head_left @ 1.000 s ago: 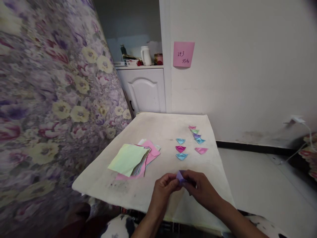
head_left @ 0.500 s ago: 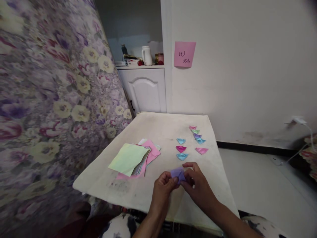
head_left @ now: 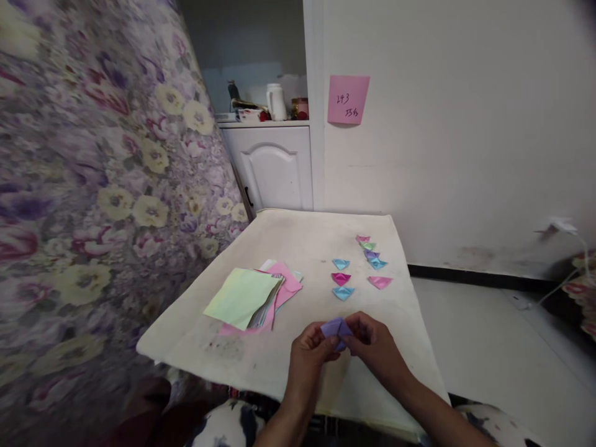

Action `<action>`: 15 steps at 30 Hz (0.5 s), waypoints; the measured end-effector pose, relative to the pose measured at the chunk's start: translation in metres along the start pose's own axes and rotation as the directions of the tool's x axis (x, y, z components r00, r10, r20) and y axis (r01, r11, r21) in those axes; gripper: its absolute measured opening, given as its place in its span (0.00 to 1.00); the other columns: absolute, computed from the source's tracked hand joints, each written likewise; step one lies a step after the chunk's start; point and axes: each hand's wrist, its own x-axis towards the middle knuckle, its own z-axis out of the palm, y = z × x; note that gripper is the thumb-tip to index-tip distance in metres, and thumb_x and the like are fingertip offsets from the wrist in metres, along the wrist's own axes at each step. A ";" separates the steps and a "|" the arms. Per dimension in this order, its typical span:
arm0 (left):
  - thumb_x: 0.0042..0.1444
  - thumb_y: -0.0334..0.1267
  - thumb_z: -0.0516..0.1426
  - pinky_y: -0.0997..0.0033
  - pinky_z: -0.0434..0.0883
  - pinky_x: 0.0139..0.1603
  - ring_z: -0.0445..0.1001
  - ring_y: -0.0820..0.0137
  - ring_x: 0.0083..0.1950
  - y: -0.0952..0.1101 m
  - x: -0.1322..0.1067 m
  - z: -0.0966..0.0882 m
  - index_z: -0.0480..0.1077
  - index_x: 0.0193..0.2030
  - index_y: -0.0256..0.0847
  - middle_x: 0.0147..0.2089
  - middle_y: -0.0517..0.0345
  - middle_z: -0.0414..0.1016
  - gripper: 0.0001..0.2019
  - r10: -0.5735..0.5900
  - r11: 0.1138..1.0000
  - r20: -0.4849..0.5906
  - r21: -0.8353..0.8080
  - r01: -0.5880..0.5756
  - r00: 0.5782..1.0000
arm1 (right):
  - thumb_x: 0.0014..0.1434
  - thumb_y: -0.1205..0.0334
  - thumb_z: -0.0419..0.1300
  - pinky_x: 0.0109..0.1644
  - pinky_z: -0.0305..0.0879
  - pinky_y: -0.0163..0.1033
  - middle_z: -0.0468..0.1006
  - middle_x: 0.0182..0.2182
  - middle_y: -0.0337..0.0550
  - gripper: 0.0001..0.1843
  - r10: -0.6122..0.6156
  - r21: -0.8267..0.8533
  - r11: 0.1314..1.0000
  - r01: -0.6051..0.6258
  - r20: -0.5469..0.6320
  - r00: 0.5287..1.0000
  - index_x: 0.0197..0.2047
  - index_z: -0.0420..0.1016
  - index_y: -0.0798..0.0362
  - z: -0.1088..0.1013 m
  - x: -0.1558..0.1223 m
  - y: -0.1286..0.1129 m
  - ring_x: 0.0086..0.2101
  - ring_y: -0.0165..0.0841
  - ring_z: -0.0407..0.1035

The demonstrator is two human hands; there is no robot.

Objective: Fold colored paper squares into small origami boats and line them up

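Note:
A small piece of folded purple paper (head_left: 336, 330) is pinched between both hands above the near part of the table. My left hand (head_left: 311, 349) grips its left side, thumb on top. My right hand (head_left: 370, 335) closes on its right side with thumb and fingers. Just beyond lie folded paper shapes like little boats: a light blue one (head_left: 343, 293), a magenta one (head_left: 341, 279) and another light blue one (head_left: 341, 264). Farther right sit a pink paper boat (head_left: 380, 282) and several more in an overlapping row, among them a blue one (head_left: 377, 263).
To the left lies a stack of paper sheets, pale green (head_left: 242, 298) on top and pink (head_left: 286, 284) beneath. A cream cloth covers the table (head_left: 298, 236). A floral curtain (head_left: 116, 186) hangs left; a white cabinet (head_left: 274, 164) and the wall stand behind.
My right fingers, partly raised before, have come down and closed on the purple paper's right side. The paper has turned slightly, and a fold line shows across it. The other papers stay put.

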 end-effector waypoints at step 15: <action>0.40 0.39 0.66 0.77 0.64 0.20 0.70 0.73 0.18 -0.004 0.001 0.003 0.73 0.26 0.34 0.17 0.59 0.72 0.11 -0.073 0.988 0.108 0.140 0.058 0.991 | 0.52 0.61 0.60 0.27 0.57 0.32 0.71 0.20 0.35 0.08 0.010 -0.155 0.988 -0.009 0.008 1.000 0.26 0.71 0.55 -0.006 0.004 0.007 0.23 0.29 0.63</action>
